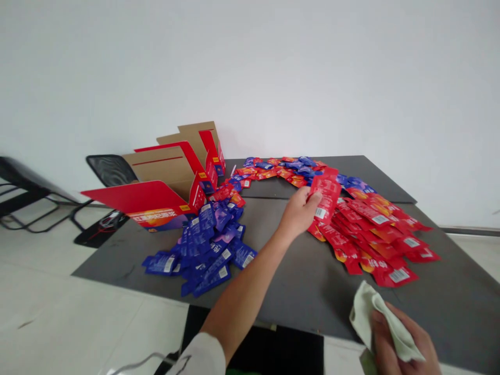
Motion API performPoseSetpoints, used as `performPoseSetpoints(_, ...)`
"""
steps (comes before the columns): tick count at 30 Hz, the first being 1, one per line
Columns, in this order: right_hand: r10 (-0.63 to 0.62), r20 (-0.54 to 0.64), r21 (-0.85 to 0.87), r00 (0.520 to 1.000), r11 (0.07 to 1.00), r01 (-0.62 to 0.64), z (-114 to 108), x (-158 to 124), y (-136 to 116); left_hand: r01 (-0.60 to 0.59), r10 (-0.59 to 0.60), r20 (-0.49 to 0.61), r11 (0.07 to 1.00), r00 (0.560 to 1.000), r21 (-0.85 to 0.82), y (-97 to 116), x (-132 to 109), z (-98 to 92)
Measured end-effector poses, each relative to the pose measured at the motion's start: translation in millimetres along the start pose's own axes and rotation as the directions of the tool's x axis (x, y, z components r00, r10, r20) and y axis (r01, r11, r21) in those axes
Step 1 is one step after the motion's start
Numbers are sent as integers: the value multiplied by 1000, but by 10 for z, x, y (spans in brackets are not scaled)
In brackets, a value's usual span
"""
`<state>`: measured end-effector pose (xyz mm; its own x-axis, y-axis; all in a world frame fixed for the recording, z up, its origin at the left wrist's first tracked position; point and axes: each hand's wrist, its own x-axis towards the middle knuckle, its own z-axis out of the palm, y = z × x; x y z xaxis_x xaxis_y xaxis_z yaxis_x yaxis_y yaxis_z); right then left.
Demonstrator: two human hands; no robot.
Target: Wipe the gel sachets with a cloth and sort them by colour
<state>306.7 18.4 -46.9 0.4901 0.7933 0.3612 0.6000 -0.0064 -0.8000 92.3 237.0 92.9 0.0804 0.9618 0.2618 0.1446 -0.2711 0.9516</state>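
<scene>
My left hand reaches out over the dark table and pinches a red packet, its barcode side facing me. Under and to the right of that packet lies a wide pile of red packets. Close to me at the lower right, my right hand is closed on a folded pale green cloth, held above the table's front edge. A heap of blue packets lies to the left of my left forearm.
Open red cardboard boxes stand in a row along the table's left side. Mixed red and blue packets curve across the back of the grey table. Black chairs stand to the left, and a white wall rises behind.
</scene>
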Motion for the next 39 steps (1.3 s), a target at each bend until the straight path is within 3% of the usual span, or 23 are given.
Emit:
performPoseSetpoints(2,-11,-2,-13,1000,1000,11,17,13,41,97,-66,110,945,992,-312,-26,-400,-12)
performPoseSetpoints(4,-11,1,-25,1000,1000,11,28,12,55,235,-155,201,844,967,-482,-86,-760,-75)
performPoseSetpoints(8,-9,-1,-28,1000,1000,9,33,4,11,464,-365,287,716,886,-522,-245,-1293,-253)
performPoseSetpoints(13,-9,-16,-22,1000,1000,9,37,3,-74,508,-445,251,691,860,-515,-425,-1647,-408)
performPoseSetpoints(24,-8,-40,-33,999,999,6,56,-16,-162,482,-418,242,720,876,-499,-562,-1872,-493)
performPoseSetpoints(29,-127,99,-71,987,988,135,21,94,-158,446,-428,169,708,888,-548,-568,-1872,-482)
performPoseSetpoints(34,-430,288,-46,856,886,461,139,340,-312,392,-458,56,683,887,-617,-587,-1868,-422)
performPoseSetpoints(39,-564,415,-87,714,756,648,478,536,-515,314,-449,-33,674,893,-668,-637,-1905,-371)
